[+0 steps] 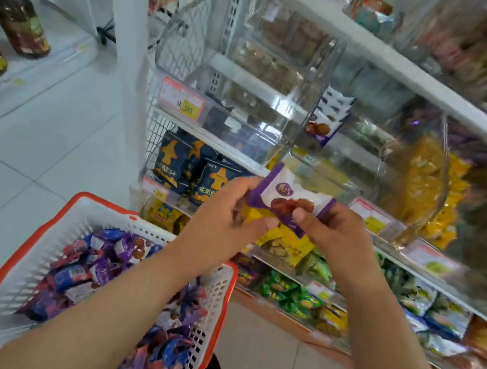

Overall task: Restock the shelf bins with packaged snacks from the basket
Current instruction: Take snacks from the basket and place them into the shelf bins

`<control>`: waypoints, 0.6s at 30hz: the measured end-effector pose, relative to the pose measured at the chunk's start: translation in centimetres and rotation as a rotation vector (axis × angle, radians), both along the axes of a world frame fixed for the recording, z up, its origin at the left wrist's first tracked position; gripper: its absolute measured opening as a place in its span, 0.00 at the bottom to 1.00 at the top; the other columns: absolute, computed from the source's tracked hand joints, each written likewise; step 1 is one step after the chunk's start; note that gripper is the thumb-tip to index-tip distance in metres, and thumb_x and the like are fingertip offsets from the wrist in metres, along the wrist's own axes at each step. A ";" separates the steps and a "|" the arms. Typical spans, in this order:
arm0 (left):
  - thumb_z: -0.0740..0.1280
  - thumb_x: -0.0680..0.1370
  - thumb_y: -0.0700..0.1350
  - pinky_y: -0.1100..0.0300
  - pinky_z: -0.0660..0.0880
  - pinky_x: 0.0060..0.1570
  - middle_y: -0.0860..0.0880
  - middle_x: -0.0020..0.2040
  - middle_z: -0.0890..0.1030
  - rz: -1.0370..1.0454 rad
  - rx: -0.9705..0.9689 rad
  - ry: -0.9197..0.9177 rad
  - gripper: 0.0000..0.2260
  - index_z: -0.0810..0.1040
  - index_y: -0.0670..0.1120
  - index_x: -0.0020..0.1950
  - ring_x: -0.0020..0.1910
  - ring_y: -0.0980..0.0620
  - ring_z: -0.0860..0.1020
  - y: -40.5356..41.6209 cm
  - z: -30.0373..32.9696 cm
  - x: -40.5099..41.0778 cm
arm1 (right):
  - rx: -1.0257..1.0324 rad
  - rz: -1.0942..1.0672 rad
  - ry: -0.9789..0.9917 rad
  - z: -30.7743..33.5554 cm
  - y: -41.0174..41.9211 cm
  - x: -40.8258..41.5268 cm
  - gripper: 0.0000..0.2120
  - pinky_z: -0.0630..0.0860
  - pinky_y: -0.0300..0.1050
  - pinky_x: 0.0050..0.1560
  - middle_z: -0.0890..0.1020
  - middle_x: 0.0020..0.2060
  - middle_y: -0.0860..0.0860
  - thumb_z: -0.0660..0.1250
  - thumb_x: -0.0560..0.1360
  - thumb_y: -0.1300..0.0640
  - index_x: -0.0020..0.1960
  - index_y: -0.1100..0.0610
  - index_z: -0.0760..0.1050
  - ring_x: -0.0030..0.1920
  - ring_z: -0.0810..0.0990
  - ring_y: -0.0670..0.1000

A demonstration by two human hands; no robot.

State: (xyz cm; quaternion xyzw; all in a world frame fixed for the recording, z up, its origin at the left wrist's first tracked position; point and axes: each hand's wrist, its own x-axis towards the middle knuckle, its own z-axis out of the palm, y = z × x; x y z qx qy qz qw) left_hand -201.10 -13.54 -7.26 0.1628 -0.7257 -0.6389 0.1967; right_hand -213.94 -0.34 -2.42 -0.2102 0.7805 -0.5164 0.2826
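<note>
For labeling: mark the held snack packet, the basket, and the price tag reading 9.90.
snack packet (289,195), head view, white printed face.
basket (28,244), head view, red left rim.
price tag (181,103), head view, tag middle.

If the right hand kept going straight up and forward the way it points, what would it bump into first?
Probably the clear plastic bin on the shelf just above the purple snack packet that the right hand holds, though one view leaves depth unclear.
</note>
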 end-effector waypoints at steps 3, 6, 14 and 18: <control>0.68 0.78 0.56 0.64 0.60 0.70 0.58 0.73 0.66 0.076 -0.432 0.014 0.27 0.65 0.52 0.74 0.72 0.59 0.64 -0.9 0.6 -2.4 | -0.011 -0.122 0.109 1.9 -0.6 -3.8 0.03 0.73 0.33 0.38 0.83 0.32 0.41 0.74 0.71 0.54 0.42 0.51 0.80 0.35 0.77 0.43; 0.58 0.79 0.62 0.52 0.46 0.77 0.50 0.80 0.53 0.083 -0.823 -0.130 0.34 0.55 0.47 0.80 0.79 0.50 0.50 -1.9 0.2 -4.7 | 0.053 -0.205 0.225 2.7 -1.5 -8.5 0.10 0.68 0.33 0.29 0.77 0.24 0.42 0.72 0.75 0.56 0.37 0.51 0.74 0.24 0.71 0.40; 0.55 0.81 0.62 0.55 0.35 0.75 0.54 0.81 0.43 0.017 -1.006 -0.418 0.35 0.43 0.50 0.81 0.79 0.54 0.40 -3.1 0.4 -6.2 | 0.228 -0.149 0.088 -0.8 -6.9 -16.7 0.08 0.80 0.38 0.35 0.78 0.39 0.52 0.73 0.73 0.63 0.48 0.57 0.75 0.34 0.77 0.47; 0.57 0.81 0.62 0.56 0.38 0.75 0.56 0.81 0.46 0.016 -0.975 -0.420 0.34 0.46 0.51 0.81 0.79 0.55 0.41 -3.2 0.7 -6.3 | 0.314 -0.101 0.032 -2.3 -8.8 -17.9 0.17 0.81 0.44 0.43 0.81 0.45 0.55 0.74 0.72 0.63 0.59 0.62 0.75 0.35 0.79 0.47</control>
